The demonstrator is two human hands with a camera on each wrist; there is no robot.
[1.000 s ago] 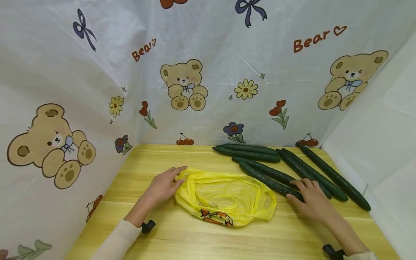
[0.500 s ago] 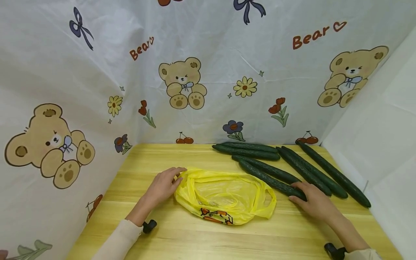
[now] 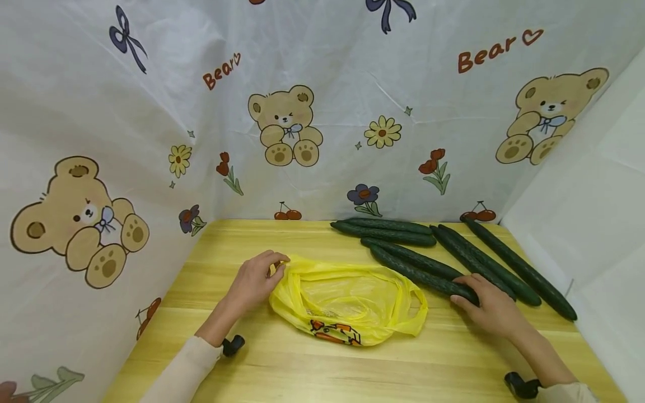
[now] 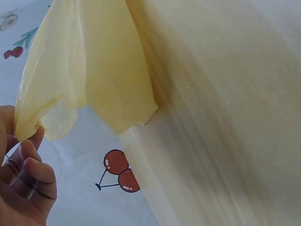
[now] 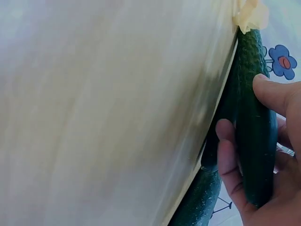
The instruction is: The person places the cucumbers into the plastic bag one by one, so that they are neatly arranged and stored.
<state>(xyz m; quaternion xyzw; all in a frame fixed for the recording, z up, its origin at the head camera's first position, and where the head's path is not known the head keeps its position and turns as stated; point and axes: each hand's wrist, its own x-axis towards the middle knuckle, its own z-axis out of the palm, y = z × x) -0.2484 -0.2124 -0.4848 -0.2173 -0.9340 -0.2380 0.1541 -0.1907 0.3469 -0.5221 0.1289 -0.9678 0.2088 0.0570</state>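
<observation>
A yellow plastic bag (image 3: 347,271) lies open-mouthed in the middle of the table, printed with an orange and black figure on its near side. At its left rim my left hand (image 3: 254,282) pinches the film between thumb and fingertips; the left wrist view shows the bag edge (image 4: 66,66) at those fingers. To the right, my right hand (image 3: 491,308) grips the near end of a dark green cucumber (image 3: 418,274). Seen from the right wrist, thumb and fingers wrap around that cucumber's end, and its far tip meets the yellow bag.
A second cucumber (image 3: 428,263) lies just behind the held one. Two more (image 3: 388,238) lie crosswise at the back, and several (image 3: 524,268) slant along the right side. A white wall (image 3: 599,224) bounds the right; a bear-printed sheet (image 3: 332,184) hangs behind and left.
My right hand has closed around the near end of the cucumber, which has shifted slightly right and nearer. My left fingers have drawn together on the bag's rim.
</observation>
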